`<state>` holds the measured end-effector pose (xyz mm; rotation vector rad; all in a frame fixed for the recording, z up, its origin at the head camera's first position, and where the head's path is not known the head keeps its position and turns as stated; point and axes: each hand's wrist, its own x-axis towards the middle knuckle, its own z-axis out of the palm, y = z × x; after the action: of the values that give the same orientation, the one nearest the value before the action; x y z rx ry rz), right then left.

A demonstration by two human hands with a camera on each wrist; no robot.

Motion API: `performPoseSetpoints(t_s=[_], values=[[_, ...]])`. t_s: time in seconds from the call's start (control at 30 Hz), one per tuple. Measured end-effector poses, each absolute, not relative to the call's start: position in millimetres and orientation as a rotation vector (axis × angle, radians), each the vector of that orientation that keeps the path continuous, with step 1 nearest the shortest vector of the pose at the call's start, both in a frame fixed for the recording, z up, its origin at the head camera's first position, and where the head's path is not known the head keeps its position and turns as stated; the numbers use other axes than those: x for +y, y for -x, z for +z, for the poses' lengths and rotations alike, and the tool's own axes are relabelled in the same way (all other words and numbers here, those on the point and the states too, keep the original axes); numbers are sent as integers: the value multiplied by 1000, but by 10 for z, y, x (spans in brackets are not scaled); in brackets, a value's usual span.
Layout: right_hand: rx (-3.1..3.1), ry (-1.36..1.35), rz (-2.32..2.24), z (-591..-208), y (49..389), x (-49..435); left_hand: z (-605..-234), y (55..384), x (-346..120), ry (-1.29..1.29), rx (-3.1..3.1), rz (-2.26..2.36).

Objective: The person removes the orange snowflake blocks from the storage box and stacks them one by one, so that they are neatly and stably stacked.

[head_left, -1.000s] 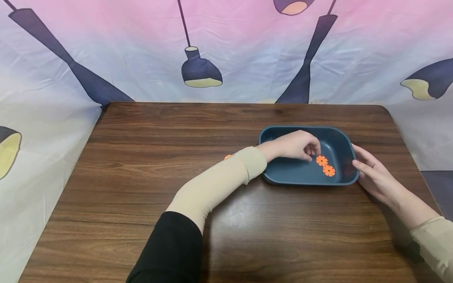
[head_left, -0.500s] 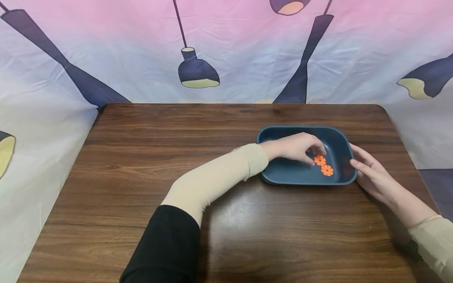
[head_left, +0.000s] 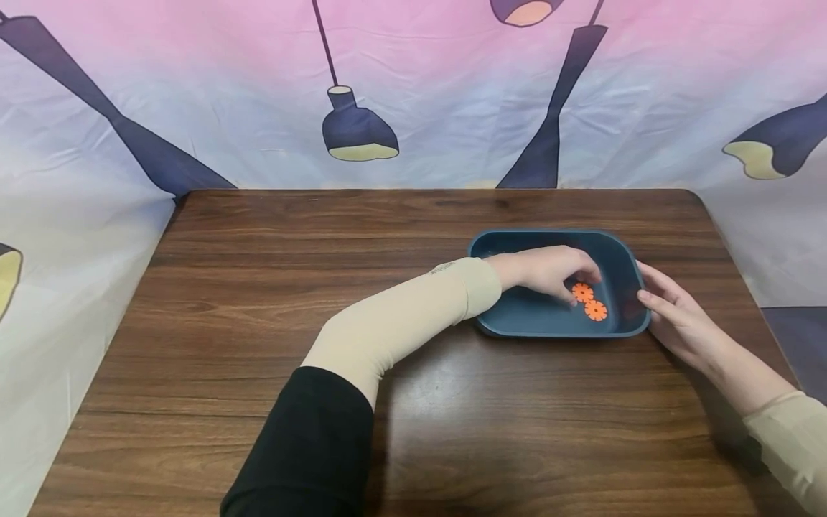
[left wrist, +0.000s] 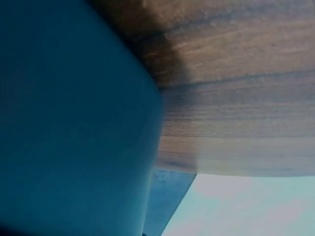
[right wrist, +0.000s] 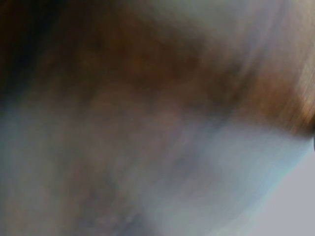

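Observation:
In the head view a dark blue oblong basin stands on the wooden table. Two orange notched discs, one touching the other, lie on its floor towards the right. My left hand reaches in over the left rim, fingers bent and thumb apart from them, just beside the upper disc. Nothing shows between its fingers, though the palm side is hidden. My right hand holds the basin's right end, thumb at the rim and fingers along the outside. The basin's blue wall fills the left wrist view's left side.
The brown wooden table extends left and forward of the basin. Behind its far edge hangs a cloth backdrop printed with lamps. My left sleeve crosses the table and covers part of it. The right wrist view is too blurred to read.
My left hand has shifted slightly right and its fingers have spread from the thumb near the discs. An orange piece seen behind my left sleeve is now hidden. The right hand keeps its hold.

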<state>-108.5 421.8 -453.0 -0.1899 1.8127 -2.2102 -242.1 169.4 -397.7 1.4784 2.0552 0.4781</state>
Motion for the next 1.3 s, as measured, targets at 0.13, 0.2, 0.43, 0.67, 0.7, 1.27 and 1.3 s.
performPoseSetpoints(t_s=[0.13, 0.2, 0.43, 0.67, 0.7, 1.27, 1.3], values=[[1808, 188, -2215, -4528, 1074, 4225, -3998, 2406, 1704, -1526, 2062, 403], [1807, 189, -2217, -4529, 1065, 4227, -4009, 2399, 1712, -1556, 2059, 367], [1824, 184, -2202, -4538, 1047, 4222, -4036, 2379, 1719, -1608, 2068, 262], [1842, 193, -2186, -4537, 1050, 4211, -4028, 2353, 1724, -1561, 2118, 268], [1840, 200, -2186, -4536, 1052, 4211, -4024, 2345, 1725, -1556, 2126, 269], [1830, 183, -2197, -4548, 1037, 4221, -4041, 2310, 1756, -1552, 2168, 275], [1828, 180, -2198, -4550, 1035, 4222, -4038, 2306, 1754, -1542, 2171, 273]])
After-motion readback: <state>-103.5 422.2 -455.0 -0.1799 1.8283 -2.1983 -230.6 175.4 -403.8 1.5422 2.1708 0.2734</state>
